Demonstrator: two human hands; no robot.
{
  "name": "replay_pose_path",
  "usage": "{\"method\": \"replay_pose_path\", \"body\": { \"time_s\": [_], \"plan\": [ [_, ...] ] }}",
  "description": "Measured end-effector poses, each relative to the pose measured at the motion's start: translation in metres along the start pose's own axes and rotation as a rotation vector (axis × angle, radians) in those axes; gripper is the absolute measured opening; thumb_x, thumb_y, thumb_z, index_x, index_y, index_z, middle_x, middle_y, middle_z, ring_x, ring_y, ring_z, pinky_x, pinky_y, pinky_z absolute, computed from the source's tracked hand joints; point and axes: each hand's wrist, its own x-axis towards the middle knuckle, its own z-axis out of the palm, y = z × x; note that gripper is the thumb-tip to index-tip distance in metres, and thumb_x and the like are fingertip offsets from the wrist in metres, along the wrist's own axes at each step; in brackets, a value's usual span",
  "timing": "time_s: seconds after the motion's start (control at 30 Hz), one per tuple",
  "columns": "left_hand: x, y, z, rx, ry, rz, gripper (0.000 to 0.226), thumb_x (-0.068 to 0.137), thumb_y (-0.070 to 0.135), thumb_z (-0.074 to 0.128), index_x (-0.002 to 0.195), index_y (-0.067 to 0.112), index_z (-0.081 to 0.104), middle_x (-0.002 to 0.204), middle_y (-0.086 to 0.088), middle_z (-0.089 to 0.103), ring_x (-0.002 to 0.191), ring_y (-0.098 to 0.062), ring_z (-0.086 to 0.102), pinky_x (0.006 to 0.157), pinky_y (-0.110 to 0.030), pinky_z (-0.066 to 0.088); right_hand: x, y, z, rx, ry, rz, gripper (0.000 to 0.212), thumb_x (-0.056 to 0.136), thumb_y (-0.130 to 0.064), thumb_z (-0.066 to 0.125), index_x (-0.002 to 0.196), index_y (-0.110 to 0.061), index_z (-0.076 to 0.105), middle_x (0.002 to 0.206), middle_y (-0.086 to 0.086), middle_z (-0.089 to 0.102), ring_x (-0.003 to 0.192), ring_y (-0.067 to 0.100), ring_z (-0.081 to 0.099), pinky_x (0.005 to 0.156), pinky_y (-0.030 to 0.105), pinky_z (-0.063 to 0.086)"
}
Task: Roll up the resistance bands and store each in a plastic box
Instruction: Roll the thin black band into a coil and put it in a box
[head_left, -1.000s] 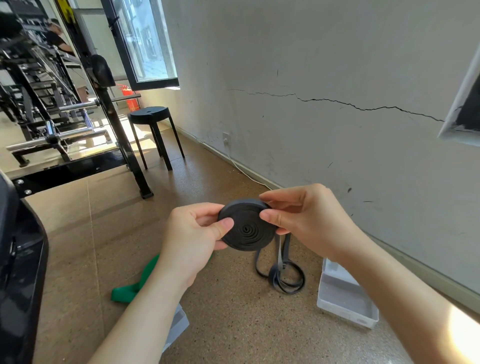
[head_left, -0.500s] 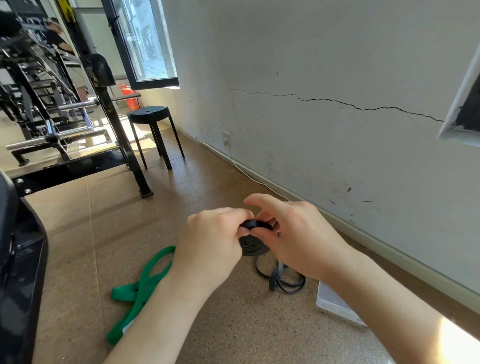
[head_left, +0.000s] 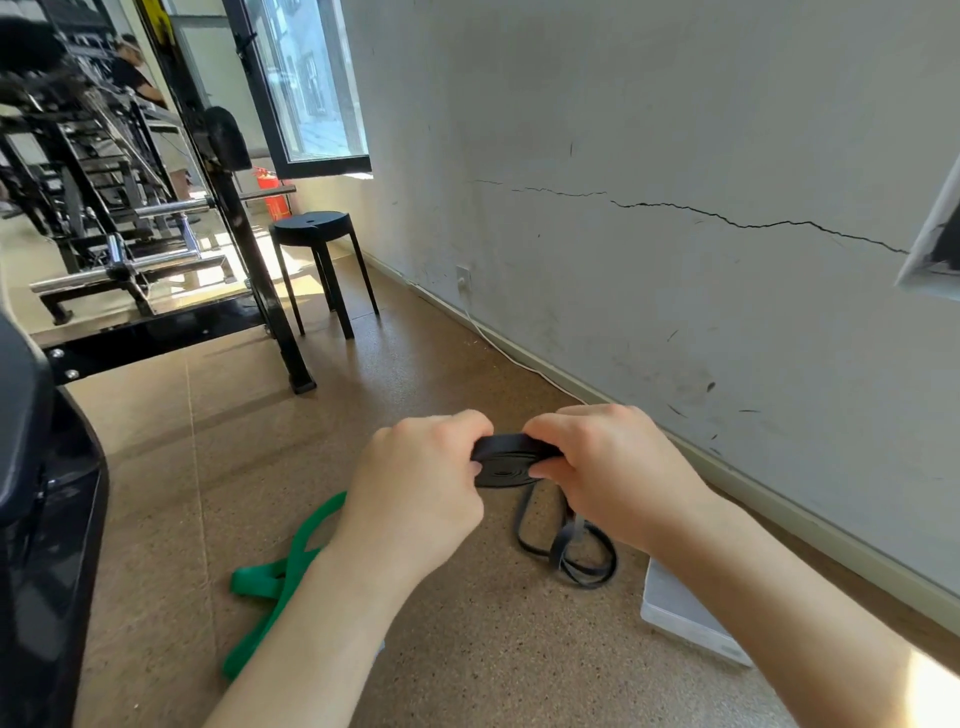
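Note:
A black resistance band is wound into a flat coil (head_left: 506, 462) held above the floor between both hands. My left hand (head_left: 415, 483) grips the coil's left edge and my right hand (head_left: 608, 473) grips its right edge. The band's loose tail (head_left: 566, 553) hangs down and loops on the floor below my right hand. A green resistance band (head_left: 280, 577) lies unrolled on the floor under my left forearm. A clear plastic box (head_left: 680, 613) sits on the floor by the wall, partly hidden by my right forearm.
A black stool (head_left: 317, 260) stands near the wall ahead. A black gym rack upright (head_left: 249, 249) and barbell equipment fill the left. A dark padded machine (head_left: 36, 519) is close at the left edge. The white wall (head_left: 675, 234) runs along the right.
The coil has turned from facing me to lying nearly flat, and both hands have lowered and closed around its edges. More of the green band shows.

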Motion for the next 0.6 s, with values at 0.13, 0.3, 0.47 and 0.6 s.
{"method": "replay_pose_path", "body": {
  "time_s": [0.13,0.3,0.47,0.6],
  "plan": [
    [-0.003,0.005,0.001,-0.011,-0.022,0.095,0.010,0.089,0.033,0.058,0.098,0.029,0.062,0.079,0.007,0.064,0.076,-0.024,0.059,0.066,-0.037,0.050,0.001,0.003,-0.006,0.024,-0.059,0.000,0.008,0.089,-0.016,0.065,0.096,-0.015,0.066,0.084,-0.002,0.059,0.082,0.023,0.058,0.065,0.030,0.037],
    [0.001,-0.001,0.001,-0.151,0.025,-0.024,0.006,0.083,0.023,0.068,0.087,0.027,0.068,0.068,0.004,0.065,0.072,-0.023,0.058,0.066,-0.034,0.047,0.000,0.001,-0.004,0.209,-0.033,0.037,0.025,0.086,-0.017,0.070,0.111,-0.023,0.068,0.095,-0.008,0.067,0.087,0.013,0.060,0.077,0.030,0.048],
    [0.004,-0.006,-0.002,-0.452,0.093,-0.250,0.032,0.078,0.009,0.074,0.083,0.040,0.070,0.066,0.022,0.067,0.071,-0.004,0.065,0.071,-0.026,0.055,-0.003,0.005,-0.011,0.475,0.075,0.271,0.040,0.084,-0.025,0.074,0.123,-0.033,0.065,0.086,-0.031,0.061,0.087,-0.010,0.063,0.081,0.004,0.046],
    [0.006,-0.003,0.000,-0.640,0.113,-0.381,0.050,0.075,0.000,0.076,0.060,0.047,0.066,0.061,0.034,0.063,0.068,0.007,0.066,0.073,-0.029,0.059,-0.003,0.003,-0.012,0.481,0.157,0.211,0.023,0.084,-0.018,0.075,0.106,-0.023,0.075,0.081,-0.035,0.059,0.075,-0.017,0.060,0.074,0.005,0.047]
  ]
}}
